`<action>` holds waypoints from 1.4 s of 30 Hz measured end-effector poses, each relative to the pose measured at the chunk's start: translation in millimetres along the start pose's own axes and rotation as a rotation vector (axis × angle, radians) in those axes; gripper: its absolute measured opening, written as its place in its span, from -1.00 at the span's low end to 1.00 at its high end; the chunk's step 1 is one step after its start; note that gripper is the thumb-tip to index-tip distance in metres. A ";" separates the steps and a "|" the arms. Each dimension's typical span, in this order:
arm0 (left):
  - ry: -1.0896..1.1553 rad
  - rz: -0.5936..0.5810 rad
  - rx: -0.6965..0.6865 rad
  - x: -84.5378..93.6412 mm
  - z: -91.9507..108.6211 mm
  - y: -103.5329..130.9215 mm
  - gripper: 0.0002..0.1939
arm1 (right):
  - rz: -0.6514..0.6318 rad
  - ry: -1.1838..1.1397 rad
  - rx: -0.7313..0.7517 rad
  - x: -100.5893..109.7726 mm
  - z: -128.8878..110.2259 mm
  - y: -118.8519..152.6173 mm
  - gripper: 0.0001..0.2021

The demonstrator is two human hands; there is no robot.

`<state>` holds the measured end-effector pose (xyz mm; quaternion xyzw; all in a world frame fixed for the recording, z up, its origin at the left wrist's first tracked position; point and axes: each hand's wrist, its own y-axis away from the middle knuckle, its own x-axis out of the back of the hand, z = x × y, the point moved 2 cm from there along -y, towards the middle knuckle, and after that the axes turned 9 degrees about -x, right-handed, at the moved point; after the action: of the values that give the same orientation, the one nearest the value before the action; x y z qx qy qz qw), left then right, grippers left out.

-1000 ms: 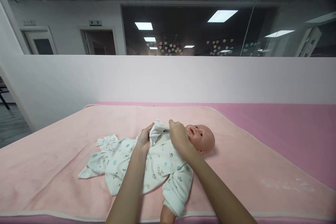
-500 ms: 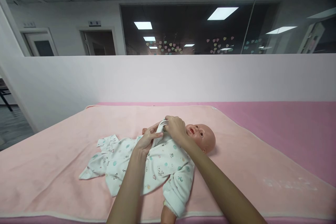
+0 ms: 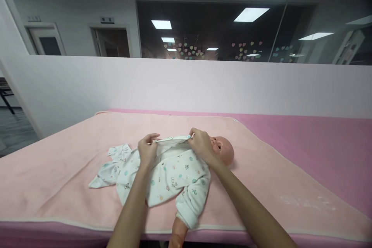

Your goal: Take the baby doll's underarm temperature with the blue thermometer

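White garment in hands, blanket marking illegible

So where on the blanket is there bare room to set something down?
Bare blanket lies between the doll's head, right forearm and pink mat, and left of the clothes. Crowded: the middle, where left hand and right hand hold the clothes' edge.

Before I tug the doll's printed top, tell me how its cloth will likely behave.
The printed top will probably be floppy: its sleeve bunches in soft creases around the doll's arm. Its edge, nearly straight between the left hand and right hand, may sag if released. The edge looks thin, so the cloth is likely light.
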<state>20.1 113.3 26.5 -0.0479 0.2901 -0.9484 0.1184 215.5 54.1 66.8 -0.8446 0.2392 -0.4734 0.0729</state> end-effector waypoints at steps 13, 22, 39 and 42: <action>-0.276 -0.295 -0.250 52.9 72.7 -12.9 -0.70 | -0.162 -0.209 0.055 37.4 15.0 5.1 -0.75; 0.021 -1.189 0.232 17.2 97.5 -11.0 -0.69 | -0.216 -0.092 0.214 32.2 50.7 51.2 -0.75; -0.697 -0.557 0.060 -62.8 -18.4 -8.1 -0.62 | 0.135 -0.968 -0.405 2.1 148.4 -26.3 -0.74; -0.772 -0.614 0.025 -62.2 -15.6 -11.1 -0.55 | 0.058 -1.038 -0.440 -5.3 153.2 -24.0 -0.71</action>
<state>75.5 146.3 18.4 -0.4775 0.1861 -0.8561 -0.0673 349.0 61.7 -11.7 -0.9550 0.2884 0.0674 0.0161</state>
